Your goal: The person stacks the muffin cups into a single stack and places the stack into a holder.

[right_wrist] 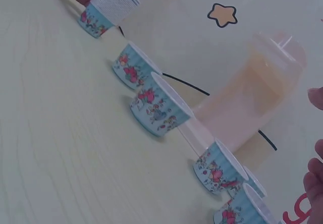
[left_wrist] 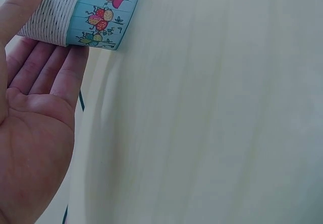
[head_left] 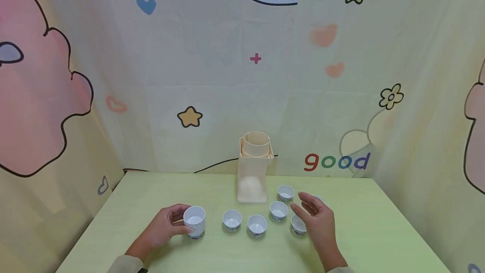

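My left hand [head_left: 166,226] grips a stack of nested paper cups [head_left: 195,221] at the left of the table, thumb on the near side and fingers behind. In the left wrist view the stack [left_wrist: 53,12] shows many white rims above a light-blue printed lowest cup. My right hand [head_left: 319,224] hovers at the right, its fingers loosely bent and apart, holding nothing. Beneath it stands a single paper cup [head_left: 298,226], partly hidden by the hand; another cup [head_left: 317,198] peeks out behind the fingers. Both are upright.
More upright cups stand between the hands: a left one [head_left: 232,220], a middle one [head_left: 257,226], one further right [head_left: 278,211] and a far one [head_left: 286,193]. A tall cream dispenser [head_left: 252,180] stands at the table's back, before a printed curtain [head_left: 219,54].
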### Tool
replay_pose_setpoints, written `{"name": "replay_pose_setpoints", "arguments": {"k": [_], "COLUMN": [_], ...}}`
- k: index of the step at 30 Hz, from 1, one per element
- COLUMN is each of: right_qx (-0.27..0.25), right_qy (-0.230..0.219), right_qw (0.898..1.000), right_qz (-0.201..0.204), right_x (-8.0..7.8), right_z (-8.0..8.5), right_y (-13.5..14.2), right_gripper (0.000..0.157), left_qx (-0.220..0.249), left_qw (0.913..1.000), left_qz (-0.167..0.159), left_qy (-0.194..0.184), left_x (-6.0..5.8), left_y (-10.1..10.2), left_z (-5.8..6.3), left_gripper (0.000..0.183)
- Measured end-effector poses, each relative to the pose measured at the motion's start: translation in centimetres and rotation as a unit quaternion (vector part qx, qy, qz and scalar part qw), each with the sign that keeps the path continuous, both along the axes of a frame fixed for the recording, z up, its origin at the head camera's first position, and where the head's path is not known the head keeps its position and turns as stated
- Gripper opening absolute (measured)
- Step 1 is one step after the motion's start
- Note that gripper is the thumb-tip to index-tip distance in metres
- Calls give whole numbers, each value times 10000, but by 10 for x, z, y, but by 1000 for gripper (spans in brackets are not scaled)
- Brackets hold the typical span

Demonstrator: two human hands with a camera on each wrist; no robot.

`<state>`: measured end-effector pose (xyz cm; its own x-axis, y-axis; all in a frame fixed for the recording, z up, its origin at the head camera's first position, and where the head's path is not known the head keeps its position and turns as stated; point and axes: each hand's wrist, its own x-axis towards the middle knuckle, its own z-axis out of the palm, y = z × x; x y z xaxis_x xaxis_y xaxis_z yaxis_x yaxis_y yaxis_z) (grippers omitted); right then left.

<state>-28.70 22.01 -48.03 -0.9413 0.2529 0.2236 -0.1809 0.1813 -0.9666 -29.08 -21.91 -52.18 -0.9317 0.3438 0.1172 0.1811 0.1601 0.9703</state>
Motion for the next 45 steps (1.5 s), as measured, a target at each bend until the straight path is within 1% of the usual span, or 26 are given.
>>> {"name": "replay_pose_setpoints", "arguments": {"k": [3, 6, 10, 13, 16, 21, 26, 30, 35, 39, 45], "right_qx": [14, 6, 210, 430, 620, 763, 824, 926, 1184, 1378, 1675], "right_qy": [-21, 73, 129, -1, -210, -520, -634, -820, -1159, -1262, -1259], "right_qw": [9997, 9987, 9961, 9940, 9921, 9900, 9894, 9890, 9842, 9808, 9764], "right_qz": [-245, -503, -842, -1007, -1066, -1070, -1012, -811, -618, -552, -530], "right_x": [-4, -10, -18, -23, -27, -35, -42, -45, -49, -51, -52], "right_z": [-2, -6, -13, -17, -20, -26, -30, -32, -33, -35, -37], "right_y": [10, 20, 33, 39, 45, 54, 60, 63, 69, 72, 73], "right_gripper": [53, 53, 52, 54, 60, 68, 73, 77, 79, 82, 82], "left_qx": [16, 31, 14, -4, 30, 100, 46, -32, -58, -55, -78], "left_qw": [10000, 9999, 9999, 10000, 10000, 9999, 10000, 10000, 10000, 10000, 10000], "left_qz": [-34, -70, -88, -50, -40, -52, 1, 23, 37, 3, 26], "left_qy": [23, 88, 94, 44, 17, 44, 68, 56, 0, 33, 18], "left_x": [0, 0, 0, 1, 1, 2, 2, 2, -1, -2, -2], "left_y": [0, 0, 0, 0, 0, 0, 1, 1, -1, -2, -1], "left_z": [0, 0, 0, 1, 3, 4, 3, 3, 0, -1, 0], "left_gripper": [66, 65, 64, 65, 66, 66, 64, 64, 65, 65, 65]}}
